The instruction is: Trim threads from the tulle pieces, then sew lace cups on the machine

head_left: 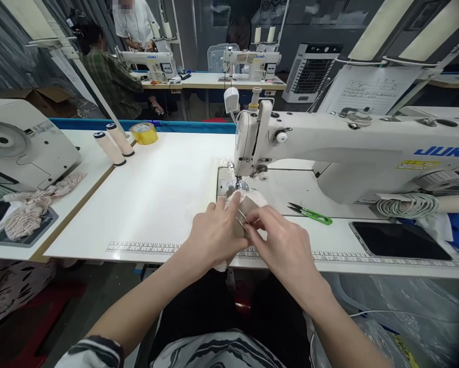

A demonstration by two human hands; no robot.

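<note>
A small beige fabric piece with white lace trim (248, 204) lies on the white table just in front of the needle of a white sewing machine (329, 148). My left hand (216, 232) rests on the fabric's left side with fingers closed, pinching a thin metal tool, perhaps tweezers (241, 219). Against the fabric's right side, my right hand (283, 243) has its fingers pinched together on the cloth. The two hands touch each other over the piece.
Green thread snips (313, 213) lie right of the fabric, a dark phone (400, 240) farther right. Two thread cones (114, 143) and yellow tape (144, 133) sit at the back left. Pink lace (33, 207) lies by another machine. People work at tables behind.
</note>
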